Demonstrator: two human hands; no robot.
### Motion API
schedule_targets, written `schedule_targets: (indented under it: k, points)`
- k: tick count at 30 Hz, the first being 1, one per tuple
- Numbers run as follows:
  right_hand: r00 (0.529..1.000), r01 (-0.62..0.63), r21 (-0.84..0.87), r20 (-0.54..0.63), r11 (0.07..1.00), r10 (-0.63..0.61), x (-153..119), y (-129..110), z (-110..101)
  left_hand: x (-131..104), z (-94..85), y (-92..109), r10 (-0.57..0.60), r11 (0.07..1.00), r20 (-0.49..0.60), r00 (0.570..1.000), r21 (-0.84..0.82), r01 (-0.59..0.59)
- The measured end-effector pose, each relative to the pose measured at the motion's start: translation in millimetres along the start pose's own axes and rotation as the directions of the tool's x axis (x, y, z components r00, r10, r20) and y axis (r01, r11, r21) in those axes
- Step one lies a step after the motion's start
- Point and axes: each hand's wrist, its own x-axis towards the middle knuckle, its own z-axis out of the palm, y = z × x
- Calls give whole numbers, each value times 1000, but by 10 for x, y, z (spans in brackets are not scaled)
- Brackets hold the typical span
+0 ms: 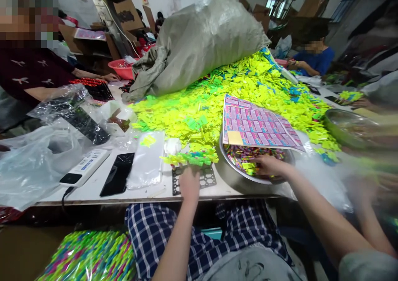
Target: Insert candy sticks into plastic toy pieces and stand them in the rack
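My left hand (189, 185) is over a black plate with honeycomb holes (209, 179) near the table edge. Its fingers close on a row of small yellow-green plastic pieces (202, 157) at the plate's far side, and the fingertips are partly hidden. My right hand (270, 165) reaches into a metal bowl (239, 185) filled with small, colourfully wrapped sticks (238, 154). Its fingers are bent down among them, and what they grip is not clear. A printed pink and blue label sheet (258, 123) lies across the bowl's far rim.
A large heap of yellow-green pieces (174, 117) spills from a grey sack (214, 36). Left of my hand lie clear bags (146, 165), a black phone (118, 175) and a white power bank (85, 167). Co-workers sit on both sides; a blurred metal bowl (348, 127) stands right.
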Motion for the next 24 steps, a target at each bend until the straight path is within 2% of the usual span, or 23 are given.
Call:
schedule_targets:
  k: [2, 4, 8, 10, 12, 14, 16, 17, 18, 20, 21, 22, 24]
  points:
    - [1000, 4, -21, 26, 1000, -3, 26, 42, 152, -2, 2, 6, -4, 1000, -8, 1000, -30, 4]
    - [999, 18, -1, -31, 1000, -18, 19, 9, 228, -2, 3, 13, -8, 998, -19, 1000, -69, 7]
    - [989, 2, 18, -147, 1000, 0, -46, -49, 124, -3, -18, 17, -4, 984, -69, 998, -179, -8]
    - [968, -32, 121, -243, 992, 61, -120, -80, 9, -32, -57, 20, -18, 969, -124, 992, -246, -13]
    - [937, -40, 319, -318, 947, 146, -232, -187, -88, -120, -124, 47, -41, 951, -188, 981, -309, -19]
    - [930, 27, 492, -333, 870, 159, -368, -411, -138, -287, -218, 122, -40, 932, -232, 972, -359, -47]
    - [953, 138, 566, -299, 813, 46, -498, -723, -148, -515, -334, 254, 41, 873, -144, 989, -476, -106]
    - [965, 195, 577, -258, 793, -48, -548, -880, -147, -636, -395, 335, 133, 802, -28, 991, -585, -124]
    - [968, 240, 590, -207, 771, -143, -581, -1014, -147, -751, -456, 418, 232, 722, 114, 966, -686, -92]
    - [956, 283, 615, -118, 736, -269, -579, -1154, -151, -935, -565, 558, 354, 611, 322, 878, -791, 44]
    - [957, 277, 615, -111, 738, -267, -540, -1146, -150, -998, -609, 603, 354, 591, 390, 850, -798, 120]
    - [966, 257, 592, -132, 764, -222, -476, -1088, -141, -1042, -645, 628, 323, 585, 432, 842, -791, 182]
    - [978, 151, 487, -199, 860, -59, -298, -872, -86, -1087, -694, 627, 228, 597, 459, 859, -763, 250]
